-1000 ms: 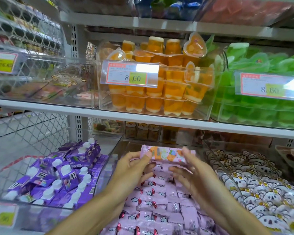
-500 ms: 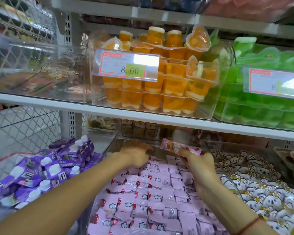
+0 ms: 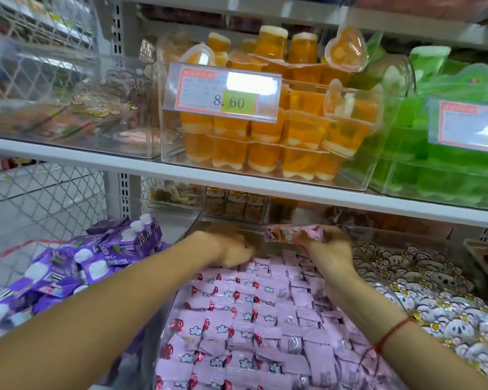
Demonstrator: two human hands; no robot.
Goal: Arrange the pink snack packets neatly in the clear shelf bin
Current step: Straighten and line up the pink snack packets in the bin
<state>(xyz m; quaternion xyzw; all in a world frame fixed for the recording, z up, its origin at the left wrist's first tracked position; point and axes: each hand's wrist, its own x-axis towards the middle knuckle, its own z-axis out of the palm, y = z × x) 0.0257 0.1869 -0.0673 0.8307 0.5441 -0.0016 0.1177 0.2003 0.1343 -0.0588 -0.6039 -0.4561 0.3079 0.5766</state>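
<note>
Several small pink snack packets (image 3: 251, 316) lie in rows in the clear shelf bin (image 3: 192, 223) on the lower shelf. My right hand (image 3: 326, 249) grips a stack of pink packets (image 3: 290, 234) above the far end of the bin. My left hand (image 3: 231, 250) reaches deep to the bin's back left, knuckles up and fingers curled down onto the packets; whether it holds one is hidden.
Purple drink pouches (image 3: 96, 257) fill the bin to the left, white koala-print packets (image 3: 434, 291) the bin to the right. The white shelf (image 3: 265, 187) just above carries orange jelly cups (image 3: 265, 136) with a price tag (image 3: 226, 91) and green jelly cups (image 3: 448, 153).
Both hands moved deeper toward the back of the bin. The packet stack held between both hands a second ago is now in the right hand alone, while the left hand dropped onto the packets.
</note>
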